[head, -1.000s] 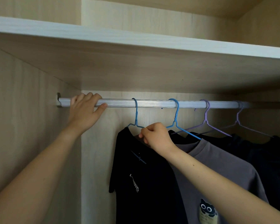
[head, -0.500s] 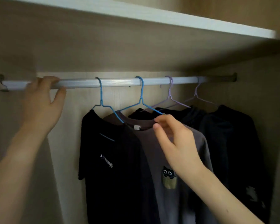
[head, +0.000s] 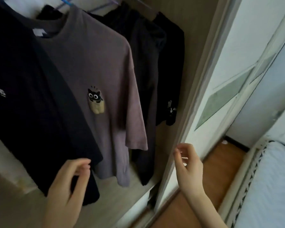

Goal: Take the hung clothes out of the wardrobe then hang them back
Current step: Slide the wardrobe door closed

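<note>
Several shirts hang in the wardrobe. A black T-shirt (head: pixel 31 104) is at the left. Beside it hangs a grey-purple T-shirt (head: pixel 102 66) with a cat patch (head: pixel 95 101), on a blue hanger (head: pixel 65 1). Dark garments (head: pixel 148 63) hang behind, to the right. My left hand (head: pixel 67 186) is low, in front of the black shirt's hem, fingers curled and holding nothing. My right hand (head: pixel 187 165) hovers by the wardrobe's right frame, fingers loosely bent and empty. The rail is out of view.
The wardrobe's white sliding door frame (head: pixel 196 96) runs down the right of the clothes. Behind it is a wooden floor (head: pixel 220 170). A white bed edge (head: pixel 270 186) lies at the far right. The pale wardrobe floor (head: pixel 15 186) shows at the lower left.
Both hands have dropped from the rail and hangers to hem height. The view has swung down and to the right, so the rail has left the frame.
</note>
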